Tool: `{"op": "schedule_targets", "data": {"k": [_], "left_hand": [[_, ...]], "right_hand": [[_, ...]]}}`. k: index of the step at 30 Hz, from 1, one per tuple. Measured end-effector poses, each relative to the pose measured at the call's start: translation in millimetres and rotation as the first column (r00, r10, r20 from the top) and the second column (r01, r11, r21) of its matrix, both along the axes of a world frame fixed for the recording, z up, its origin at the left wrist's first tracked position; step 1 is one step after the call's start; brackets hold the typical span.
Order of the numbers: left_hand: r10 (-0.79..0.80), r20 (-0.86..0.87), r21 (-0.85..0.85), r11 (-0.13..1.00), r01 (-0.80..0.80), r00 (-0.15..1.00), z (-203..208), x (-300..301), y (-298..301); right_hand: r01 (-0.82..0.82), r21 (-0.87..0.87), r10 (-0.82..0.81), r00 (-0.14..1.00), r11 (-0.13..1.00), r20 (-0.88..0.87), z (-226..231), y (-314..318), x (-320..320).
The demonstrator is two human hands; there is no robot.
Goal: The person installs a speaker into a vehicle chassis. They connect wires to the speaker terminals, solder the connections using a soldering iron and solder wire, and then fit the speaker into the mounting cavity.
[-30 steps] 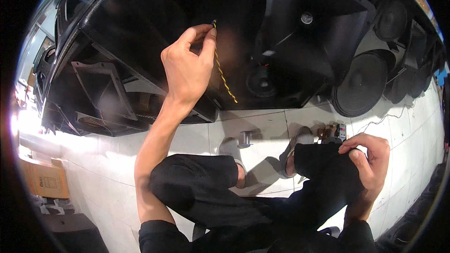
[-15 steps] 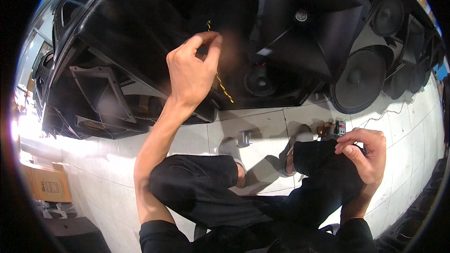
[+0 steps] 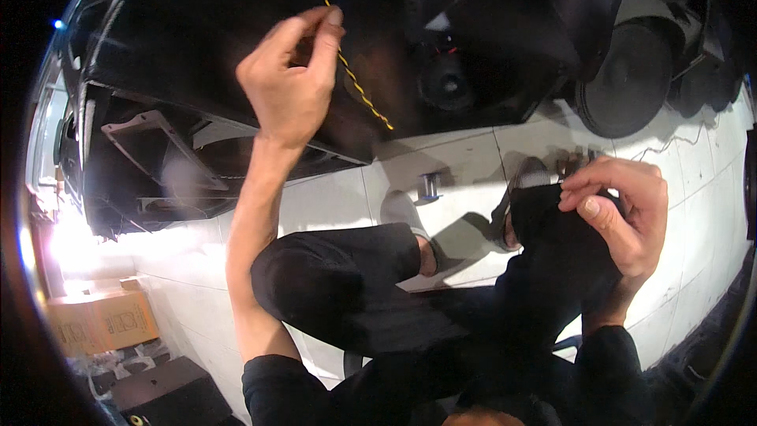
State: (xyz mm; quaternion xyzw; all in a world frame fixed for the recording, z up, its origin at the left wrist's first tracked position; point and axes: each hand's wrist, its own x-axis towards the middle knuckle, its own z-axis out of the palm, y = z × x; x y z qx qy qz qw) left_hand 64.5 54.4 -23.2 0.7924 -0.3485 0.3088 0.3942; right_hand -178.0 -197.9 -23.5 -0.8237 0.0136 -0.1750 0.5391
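Observation:
My left hand [image 3: 288, 83] is raised in front of a large black speaker cabinet [image 3: 229, 31]. Its thumb and index finger pinch a twisted yellow-and-black wire [image 3: 359, 91]. A short end of the wire sticks up past the fingertips, while the longer part slants down to the right with its tip hanging loose. Over my right knee, my right hand [image 3: 627, 209] hovers with curved fingers and the thumb held apart from them; I see nothing in it. Farther right of the wire, a small round driver [image 3: 448, 83] sits in the black cabinet.
A small spool [image 3: 428, 187] stands on the tiled floor near my feet. Large round speakers [image 3: 627, 79] lean at the right. A grey frame [image 3: 169, 150] shows in another cabinet at left. A cardboard box [image 3: 106, 319] sits at the lower left.
The view has tilted, so the scene sits higher in the picture. My left hand has shifted left against the cabinet with the wire still pinched. My right hand keeps much the same pose.

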Motion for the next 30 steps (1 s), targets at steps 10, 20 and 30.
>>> {"op": "schedule_targets", "data": {"k": [10, 20, 30], "left_hand": [[-0.269, 0.485, 0.207, 0.960, 0.190, 0.832, 12, 22, -9], [-0.332, 0.249, -0.018, 0.938, 0.347, 0.910, 37, 30, 12], [-0.584, -0.613, -0.002, 0.674, 0.739, 0.531, 27, -42, 83]], "right_hand": [[0.048, -0.012, -0.048, 0.998, 0.999, -0.042, 4, 24, 19], [0.059, 0.141, -0.048, 0.996, 0.988, -0.076, -6, 11, 10], [0.093, -0.013, -0.086, 0.854, 0.996, -0.513, -147, -37, 62]]}}
